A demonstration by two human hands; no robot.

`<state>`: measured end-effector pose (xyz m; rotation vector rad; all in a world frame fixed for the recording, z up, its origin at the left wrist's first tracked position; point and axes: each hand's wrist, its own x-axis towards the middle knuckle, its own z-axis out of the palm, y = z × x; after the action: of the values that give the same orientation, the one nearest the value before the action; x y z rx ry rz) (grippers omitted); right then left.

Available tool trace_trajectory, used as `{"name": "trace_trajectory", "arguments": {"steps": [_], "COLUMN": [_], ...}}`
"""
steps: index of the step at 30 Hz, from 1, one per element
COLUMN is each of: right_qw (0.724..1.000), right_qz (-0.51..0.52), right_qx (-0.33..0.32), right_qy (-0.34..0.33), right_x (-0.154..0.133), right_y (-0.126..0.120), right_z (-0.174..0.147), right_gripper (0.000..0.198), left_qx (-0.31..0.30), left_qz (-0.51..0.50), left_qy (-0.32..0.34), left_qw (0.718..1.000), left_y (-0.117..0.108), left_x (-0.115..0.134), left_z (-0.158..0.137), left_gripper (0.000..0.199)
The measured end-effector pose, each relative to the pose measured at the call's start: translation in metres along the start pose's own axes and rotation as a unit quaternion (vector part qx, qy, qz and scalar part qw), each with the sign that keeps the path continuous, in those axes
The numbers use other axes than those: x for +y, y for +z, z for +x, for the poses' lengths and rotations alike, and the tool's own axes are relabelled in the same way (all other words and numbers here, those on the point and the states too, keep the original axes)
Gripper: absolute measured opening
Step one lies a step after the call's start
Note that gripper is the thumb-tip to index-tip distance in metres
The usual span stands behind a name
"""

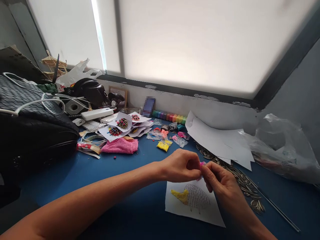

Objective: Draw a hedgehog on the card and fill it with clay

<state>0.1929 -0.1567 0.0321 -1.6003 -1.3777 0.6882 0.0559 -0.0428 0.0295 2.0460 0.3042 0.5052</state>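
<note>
My left hand (180, 165) and my right hand (221, 181) meet above the drawing, fingers pinched together on a small piece of bright pink clay (202, 164). Some of the clay is hidden by my fingertips; a clear plastic edge seems to show around it. Below them lies a white sheet of paper (172, 205) with a hedgehog outline (198, 196) drawn on it, its body filled with short strokes. Yellow clay (180, 196) covers the pointed head at the left of the outline.
Beyond my hands lie a yellow clay packet (164, 145) and several other clay bags. Striped seeds (243, 183) and a thin metal rod (273, 203) lie to the right, near white sheets (220, 140) and a plastic bag (285, 150). A pink cloth (120, 145) and finished pictures (116, 131) sit left.
</note>
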Motion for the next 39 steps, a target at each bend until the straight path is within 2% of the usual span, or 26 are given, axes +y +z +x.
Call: {"name": "trace_trajectory", "arguments": {"steps": [8,13,16,21,25,28,33,39], "right_qw": [0.999,0.999,0.998,0.995,0.993,0.992,0.990,0.987], "right_qz": [-0.038,-0.046,-0.049,-0.087,-0.113,-0.119,-0.129,-0.129], "right_qx": [0.005,0.012,0.028,0.044,0.042,0.042,0.060,0.095], "right_qy": [-0.010,-0.010,-0.002,0.006,0.004,0.007,0.020,0.028], "right_x": [0.001,0.004,0.005,0.010,0.017,0.020,0.025,0.032], "right_y": [0.004,0.003,0.001,0.002,0.006,0.007,0.000,-0.015], "right_z": [-0.002,0.003,0.005,0.004,0.004,0.005,0.009,0.016], "right_gripper": [0.047,0.046,0.039,0.035,0.027,0.029,0.039,0.043], "left_qx": [0.005,-0.008,-0.011,0.026,0.067,0.078,0.060,-0.010], "left_qz": [0.007,-0.035,-0.061,-0.061,-0.030,-0.010,0.020,0.106], "left_qy": [0.005,-0.011,-0.030,-0.063,-0.057,-0.051,-0.042,0.015], "left_qw": [1.000,0.999,0.998,0.996,0.996,0.996,0.997,0.994], "left_y": [0.002,0.002,0.001,0.003,0.008,0.011,0.010,0.010], "left_x": [-0.008,-0.012,-0.011,-0.013,-0.018,-0.020,-0.024,-0.032], "left_z": [0.002,0.005,0.006,0.006,0.007,0.007,0.016,0.039], "left_gripper": [0.013,0.011,0.013,0.012,0.013,0.012,0.021,0.049]}}
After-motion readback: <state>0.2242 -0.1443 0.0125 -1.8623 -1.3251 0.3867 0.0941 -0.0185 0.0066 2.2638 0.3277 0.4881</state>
